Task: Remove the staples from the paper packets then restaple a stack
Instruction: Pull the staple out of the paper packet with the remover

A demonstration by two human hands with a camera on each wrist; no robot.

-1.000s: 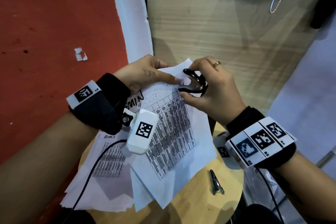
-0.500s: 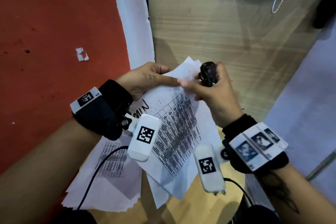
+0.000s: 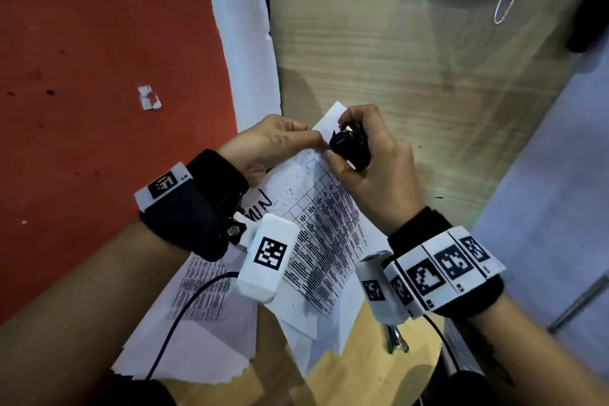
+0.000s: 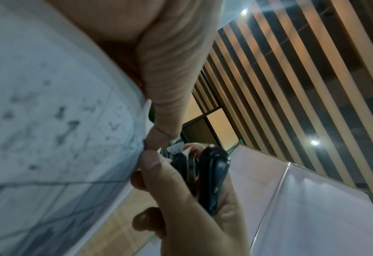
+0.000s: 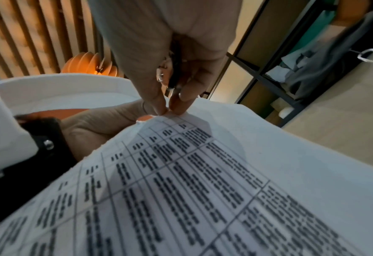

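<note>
A printed paper packet [image 3: 323, 234] with a table of text is held up above the round table. My left hand [image 3: 273, 145] pinches its top corner from the left. My right hand [image 3: 372, 171] grips a black staple remover [image 3: 349, 148] in its curled fingers, right beside that corner. In the right wrist view my right thumb and fingertips [image 5: 181, 102] pinch at the edge of the packet [image 5: 181, 181], with the staple remover [image 5: 174, 69] tucked in the palm. The left wrist view shows the packet [image 4: 49, 121] and the staple remover [image 4: 211, 173] close together. I see no staple.
More loose printed sheets [image 3: 197, 323] lie on the round wooden table [image 3: 356, 372] under my left wrist. A small metal tool [image 3: 397, 339] rests near the table's right edge. A wooden panel [image 3: 412, 76] stands behind, a red wall [image 3: 99, 76] to the left.
My right hand has turned, taking the staple remover's jaws off the corner and tucking it into the palm. Its thumb and fingertips now pinch the corner. The packet has risen a little.
</note>
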